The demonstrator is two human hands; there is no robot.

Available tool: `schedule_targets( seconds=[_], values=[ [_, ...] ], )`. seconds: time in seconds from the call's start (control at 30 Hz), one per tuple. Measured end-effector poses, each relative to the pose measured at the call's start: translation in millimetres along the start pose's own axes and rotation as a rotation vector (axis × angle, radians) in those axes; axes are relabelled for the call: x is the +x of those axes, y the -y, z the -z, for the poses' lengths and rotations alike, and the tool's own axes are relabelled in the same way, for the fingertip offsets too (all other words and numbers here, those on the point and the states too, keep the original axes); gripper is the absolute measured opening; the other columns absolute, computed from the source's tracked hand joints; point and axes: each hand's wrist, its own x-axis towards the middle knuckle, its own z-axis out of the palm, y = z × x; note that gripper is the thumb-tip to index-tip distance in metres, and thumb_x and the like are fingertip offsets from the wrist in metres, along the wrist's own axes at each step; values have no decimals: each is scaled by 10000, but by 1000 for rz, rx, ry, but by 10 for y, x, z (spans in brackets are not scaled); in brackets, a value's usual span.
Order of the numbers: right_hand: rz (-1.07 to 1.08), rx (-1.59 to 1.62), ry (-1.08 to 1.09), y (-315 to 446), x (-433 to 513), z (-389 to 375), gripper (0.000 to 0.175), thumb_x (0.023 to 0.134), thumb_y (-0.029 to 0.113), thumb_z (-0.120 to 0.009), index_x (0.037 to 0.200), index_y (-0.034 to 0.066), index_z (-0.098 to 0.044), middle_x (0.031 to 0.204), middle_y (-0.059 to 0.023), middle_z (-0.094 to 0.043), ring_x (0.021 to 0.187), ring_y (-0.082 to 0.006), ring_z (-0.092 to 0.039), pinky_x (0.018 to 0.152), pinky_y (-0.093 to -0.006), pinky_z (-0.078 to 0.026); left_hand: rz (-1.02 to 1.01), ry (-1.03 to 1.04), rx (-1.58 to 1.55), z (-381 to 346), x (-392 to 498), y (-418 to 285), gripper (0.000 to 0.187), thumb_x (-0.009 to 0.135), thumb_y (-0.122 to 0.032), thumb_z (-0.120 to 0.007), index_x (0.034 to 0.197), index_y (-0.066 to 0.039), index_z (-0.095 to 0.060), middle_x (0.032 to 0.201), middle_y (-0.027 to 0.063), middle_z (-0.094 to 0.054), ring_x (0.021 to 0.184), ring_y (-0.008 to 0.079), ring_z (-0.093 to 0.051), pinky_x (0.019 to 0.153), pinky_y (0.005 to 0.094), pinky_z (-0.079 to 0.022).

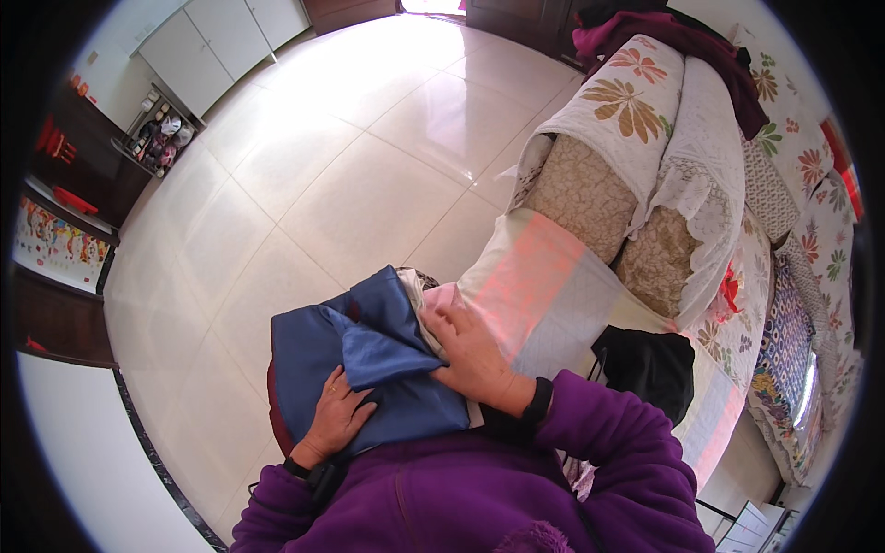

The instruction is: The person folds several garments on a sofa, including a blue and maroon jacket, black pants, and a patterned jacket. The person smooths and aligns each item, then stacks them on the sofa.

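Observation:
A folded piece of shiny blue satin-like cloth (415,408) lies across my lap, with dark red fabric (278,415) showing along its left edge. My left hand (335,415) rests flat on the cloth, thumb apart, its fingertips beside a loose blue flap (387,352). At the cloth's right side, my right hand (477,352) touches the fold, fingers bent over a cream and pink fabric edge (442,297). Whether the right fingers pinch any layer is hidden.
On my right, a sofa seat carries a pink-and-pale striped cover (532,276) and a black cloth item (650,366). Farther along are patterned covers (615,90) and dark red clothing (719,62). Shiny floor tiles (359,180) stretch ahead. White cabinets (214,55) and a shoe rack (162,135) stand far left.

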Motion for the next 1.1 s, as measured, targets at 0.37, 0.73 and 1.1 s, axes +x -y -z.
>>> schedule_targets(
  seconds=[0.37,0.73,1.1],
  values=[
    [-256,184,113,-173,628,-25,990,678,416,-812,1396,-110,-378,1273,-289,-554,1211,-431,-508,1028,-413,-424,226,77,-306,419,488,-99,782,819,-45,-715,1502,-136,-345,1531,137,-329,1043,266,-658,866,351,-540],
    [-3,208,2,118,387,-277,710,839,161,-689,1479,133,-383,1316,-154,-580,1182,-333,-570,1022,-454,-407,167,-82,-144,103,287,27,697,812,-74,-722,1437,-47,-416,1458,176,-417,1031,274,-639,877,369,-531],
    [33,590,-307,309,476,-137,555,832,-15,-541,1381,39,-479,1253,-209,-597,1091,-324,-604,993,-428,-420,80,-184,-7,455,512,-232,627,852,3,-606,1446,-40,-408,1520,191,-355,1282,359,-485,1053,408,-418]
  ],
)
